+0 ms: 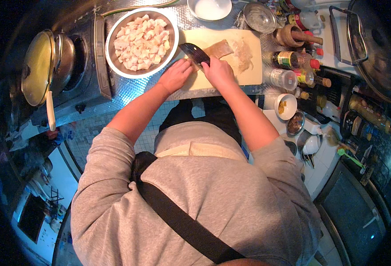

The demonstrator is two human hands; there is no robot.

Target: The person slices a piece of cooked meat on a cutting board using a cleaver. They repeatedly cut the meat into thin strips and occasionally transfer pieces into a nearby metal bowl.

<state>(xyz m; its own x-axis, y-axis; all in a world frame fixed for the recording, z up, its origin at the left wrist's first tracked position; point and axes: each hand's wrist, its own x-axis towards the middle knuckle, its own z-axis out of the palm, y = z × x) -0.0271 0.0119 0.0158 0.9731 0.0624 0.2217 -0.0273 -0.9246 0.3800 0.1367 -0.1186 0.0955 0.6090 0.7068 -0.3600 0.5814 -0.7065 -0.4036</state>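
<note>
My right hand (219,72) grips a knife with a broad dark blade (195,53), which stands over the left part of a pale yellow cutting board (253,71). Close to the blade, my left hand (177,73) rests at the board's left edge, its fingers bent over a small piece of meat that they mostly hide. Just right of the knife lies a slab of meat or skin (219,49), and beyond it a flatter, pale translucent piece (242,55). A large white-rimmed bowl (109,55) to the left of the board is filled with diced pale meat (142,43).
Behind the board stand a white bowl (209,9) and a glass bowl (259,17). At the right are a wooden mortar (287,35) with its pestle, several bottles (287,59) and a small white bowl (290,109). A stove with a lidded pan (37,71) is at the left.
</note>
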